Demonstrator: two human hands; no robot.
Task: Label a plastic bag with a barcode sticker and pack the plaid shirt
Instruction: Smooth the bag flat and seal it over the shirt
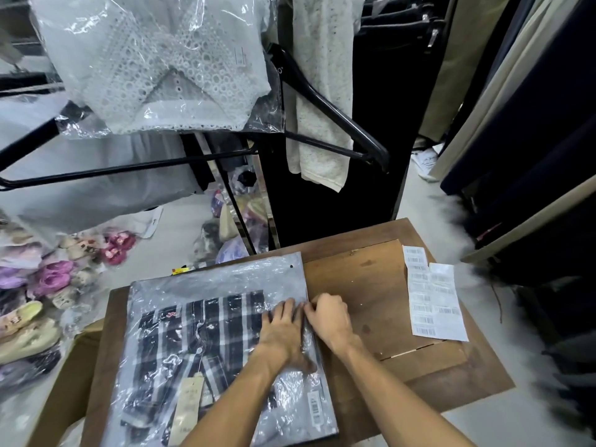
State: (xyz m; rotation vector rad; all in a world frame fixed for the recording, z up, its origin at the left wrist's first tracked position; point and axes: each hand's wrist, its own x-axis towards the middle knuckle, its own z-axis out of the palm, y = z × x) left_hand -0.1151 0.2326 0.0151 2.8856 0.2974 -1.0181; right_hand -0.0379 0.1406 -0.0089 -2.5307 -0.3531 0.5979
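A folded black-and-white plaid shirt [200, 337] lies inside a clear plastic bag [225, 275] on the wooden table [371, 285]. A barcode sticker [315, 406] is stuck on the bag near its lower right corner. My left hand [280, 330] lies flat on the bag, pressing on it near its right edge. My right hand [329, 317] has its fingers curled on that same right edge of the bag. A paper tag [188, 404] shows through the plastic at the shirt's lower part.
Sheets of barcode stickers [435, 298] lie on the table's right side. A black hanger [329, 114] and a bagged white lace garment [154, 66] hang above. Bagged shoes [35, 301] are piled at left. Dark clothes hang at right.
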